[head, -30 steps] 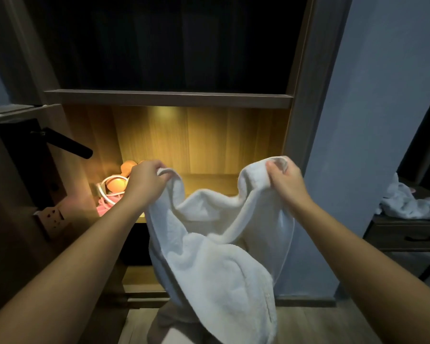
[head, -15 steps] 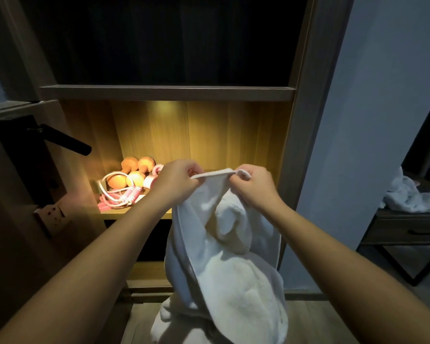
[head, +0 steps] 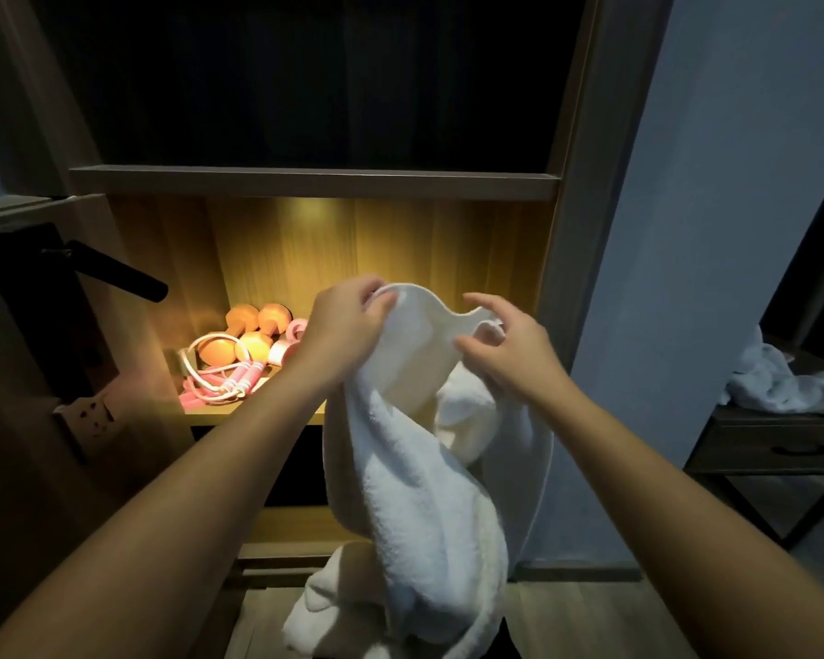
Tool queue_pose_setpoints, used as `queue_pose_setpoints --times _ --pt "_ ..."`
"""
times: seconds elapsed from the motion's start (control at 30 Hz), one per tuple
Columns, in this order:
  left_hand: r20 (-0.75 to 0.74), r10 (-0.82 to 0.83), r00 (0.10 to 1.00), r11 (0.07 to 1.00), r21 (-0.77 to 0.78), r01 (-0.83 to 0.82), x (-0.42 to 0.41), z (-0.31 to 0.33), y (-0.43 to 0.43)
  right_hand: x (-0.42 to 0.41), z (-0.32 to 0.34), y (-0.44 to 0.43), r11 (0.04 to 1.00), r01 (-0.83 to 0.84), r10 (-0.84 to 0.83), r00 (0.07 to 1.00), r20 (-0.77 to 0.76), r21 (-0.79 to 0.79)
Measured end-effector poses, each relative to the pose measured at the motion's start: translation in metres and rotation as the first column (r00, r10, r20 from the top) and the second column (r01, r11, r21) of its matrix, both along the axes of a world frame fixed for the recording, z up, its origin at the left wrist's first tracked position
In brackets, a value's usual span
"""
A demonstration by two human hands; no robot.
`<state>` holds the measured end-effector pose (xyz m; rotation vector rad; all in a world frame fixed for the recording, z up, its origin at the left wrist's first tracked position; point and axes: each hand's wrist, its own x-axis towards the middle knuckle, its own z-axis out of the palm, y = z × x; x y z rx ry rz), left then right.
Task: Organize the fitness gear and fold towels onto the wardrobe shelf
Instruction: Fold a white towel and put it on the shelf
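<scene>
**Lit shelf holds the gear, side table holds the laundry**

Here's the wardrobe shelf [head: 253,413], glowing warm under its lamp, and everything on it is crowded to the left end. Orange dumbbells [head: 239,332] lie at the back, small pink rollers [head: 290,337] just beside them to the right, and a pink-handled jump rope [head: 220,373] lies coiled at the near edge. Far right, well apart, a dark side table [head: 781,432] carries a crumpled white heap of cloth [head: 776,380]. Below it all, pale wooden floor [head: 581,620].
</scene>
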<state>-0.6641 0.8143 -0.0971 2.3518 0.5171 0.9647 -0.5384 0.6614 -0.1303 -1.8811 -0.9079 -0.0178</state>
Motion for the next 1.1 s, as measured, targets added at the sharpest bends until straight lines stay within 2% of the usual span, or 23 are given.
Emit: queue_pose_setpoints --times 0.07,0.17,0.27,0.4,0.47,0.53,0.6,0.67,0.73,0.8,0.9,0.97,1.03,1.1 --pt "-0.077 -0.124 0.989 0.988 0.088 0.13 0.002 0.007 -0.013 -0.008 0.002 0.005 0.993 -0.113 0.115 0.989 0.095 -0.023" --pt "-0.152 -0.212 0.966 0.961 0.149 0.234 0.0 0.007 -0.022 -0.01 0.006 0.008 0.984 -0.175 0.168 0.976 0.134 0.039" --pt "-0.152 -0.086 0.985 0.955 0.268 0.125 -0.003 0.002 -0.014 -0.007 0.005 0.009 0.994 -0.087 0.075 0.984 0.164 0.062" --pt "-0.294 0.169 0.941 0.932 0.358 -0.056 -0.002 -0.008 -0.001 0.001 -0.001 0.011 0.992 0.1 -0.112 0.982 0.15 0.082" --pt "-0.347 0.237 0.908 0.944 0.301 -0.132 -0.004 -0.017 0.008 0.007 0.002 0.007 0.971 0.191 -0.208 0.971 0.118 0.141" --pt "-0.333 0.266 0.904 0.957 0.207 -0.205 -0.008 -0.024 0.019 0.013 0.006 -0.002 0.948 0.268 -0.287 0.952 0.102 0.17" --pt "-0.259 0.251 0.933 0.968 0.043 -0.248 -0.011 -0.024 0.029 0.019 0.008 -0.008 0.931 0.321 -0.34 0.937 0.087 0.176" --pt "-0.149 0.199 0.969 0.966 -0.134 -0.219 -0.012 -0.019 0.031 0.02 0.012 -0.011 0.918 0.361 -0.378 0.921 0.09 0.163" --pt "-0.03 0.156 0.987 0.972 -0.171 -0.159 -0.012 -0.01 0.028 0.019 0.017 -0.01 0.928 0.341 -0.356 0.929 0.096 0.15" --pt "0.029 0.125 0.992 0.989 -0.083 -0.122 -0.01 0.002 0.021 0.01 0.025 -0.009 0.968 0.21 -0.225 0.969 0.102 0.137" --pt "-0.029 0.09 0.996 0.988 0.125 -0.085 -0.001 0.017 0.008 -0.006 0.035 0.001 1.0 -0.017 0.014 0.977 0.213 0.011" --pt "-0.073 0.045 0.996 0.978 0.206 -0.029 0.005 0.02 -0.002 -0.014 0.037 0.01 0.994 -0.08 0.096 0.965 0.244 -0.074" --pt "-0.081 0.024 0.996 0.969 0.248 -0.003 0.008 0.019 -0.01 -0.015 0.033 0.016 0.996 -0.049 0.067 0.968 0.244 -0.078" --pt "-0.08 0.014 0.997 0.969 0.249 0.006 0.008 0.017 -0.012 -0.014 0.03 0.016 1.0 0.014 -0.009 0.969 0.247 -0.017"
